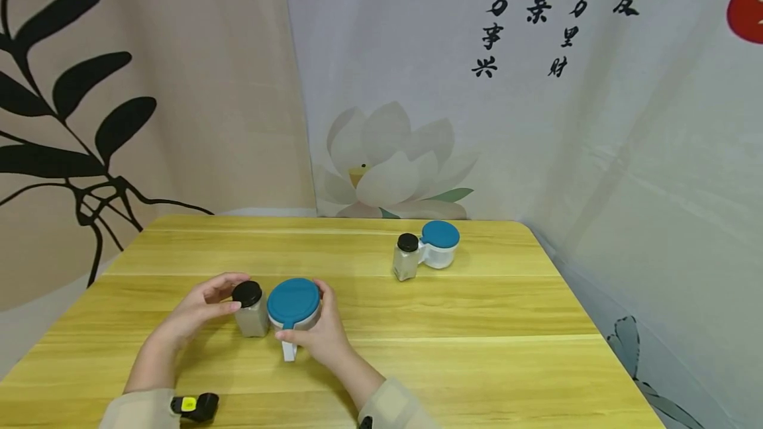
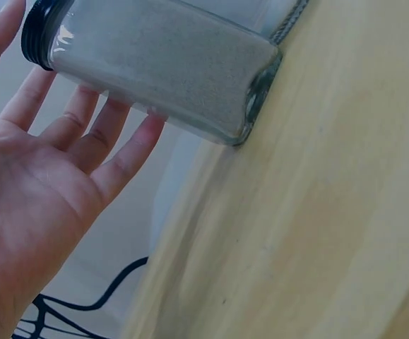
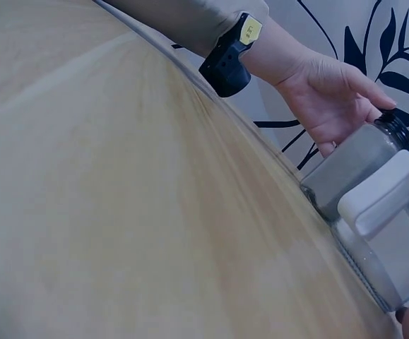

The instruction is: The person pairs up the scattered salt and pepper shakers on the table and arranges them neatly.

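Note:
A square glass jar (image 1: 253,320) with a black screw lid (image 1: 247,293) stands on the table, pale greyish contents inside. My left hand (image 1: 203,303) holds it near the lid, thumb in front and fingers behind; in the left wrist view the fingertips (image 2: 151,131) reach the glass. Just to its right is a round clear jar (image 3: 391,261) with a blue lid (image 1: 293,300) and a white handle (image 3: 381,194) facing me. My right hand (image 1: 324,333) grips this round jar, thumb across the front and fingers along its right side. Both jars rest upright, side by side.
Farther back on the right of the wooden table (image 1: 453,363) stand a second black-lidded glass jar (image 1: 406,258) and a second blue-lidded jar (image 1: 440,243), close together. A printed curtain (image 1: 393,85) hangs behind the table. A black wrist device (image 1: 199,406) sits on the left sleeve.

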### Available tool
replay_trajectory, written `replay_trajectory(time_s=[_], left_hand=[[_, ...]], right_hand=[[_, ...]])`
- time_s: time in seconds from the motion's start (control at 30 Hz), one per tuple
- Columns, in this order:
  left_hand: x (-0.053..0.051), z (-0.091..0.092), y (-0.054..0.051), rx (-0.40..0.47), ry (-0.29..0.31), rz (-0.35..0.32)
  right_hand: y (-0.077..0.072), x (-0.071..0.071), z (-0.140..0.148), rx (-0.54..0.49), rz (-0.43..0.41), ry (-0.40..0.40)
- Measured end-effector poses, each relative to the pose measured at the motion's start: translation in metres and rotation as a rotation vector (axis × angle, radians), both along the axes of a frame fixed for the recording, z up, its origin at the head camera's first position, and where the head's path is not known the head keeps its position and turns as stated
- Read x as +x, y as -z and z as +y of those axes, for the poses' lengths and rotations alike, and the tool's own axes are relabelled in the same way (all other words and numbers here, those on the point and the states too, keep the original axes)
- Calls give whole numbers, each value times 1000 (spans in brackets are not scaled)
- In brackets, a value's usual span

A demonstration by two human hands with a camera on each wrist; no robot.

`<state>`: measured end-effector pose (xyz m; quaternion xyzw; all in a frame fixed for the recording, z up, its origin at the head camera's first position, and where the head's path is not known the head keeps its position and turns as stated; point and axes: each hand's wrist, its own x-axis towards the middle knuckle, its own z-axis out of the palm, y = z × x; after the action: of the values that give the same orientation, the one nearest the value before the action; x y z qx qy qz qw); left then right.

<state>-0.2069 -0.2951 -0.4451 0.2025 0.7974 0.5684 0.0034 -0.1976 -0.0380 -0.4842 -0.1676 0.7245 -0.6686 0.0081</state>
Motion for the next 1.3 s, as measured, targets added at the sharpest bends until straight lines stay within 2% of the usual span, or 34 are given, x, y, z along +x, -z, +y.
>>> replay_trajectory(time_s=[0.2,0.53,1.07,1.3], left_hand=[[-1,0,-1,-5,-12,-17],[1,4,-5,70,40,-22],[1,11,-15,88,57,60],[2,14,-19,72,37,81]], right_hand=[[-1,1,1,19,-1,2],[-6,4,3,20,3,-5],[-6,-1,8,8,37,12],[-9,-2,15,27,57,22]])
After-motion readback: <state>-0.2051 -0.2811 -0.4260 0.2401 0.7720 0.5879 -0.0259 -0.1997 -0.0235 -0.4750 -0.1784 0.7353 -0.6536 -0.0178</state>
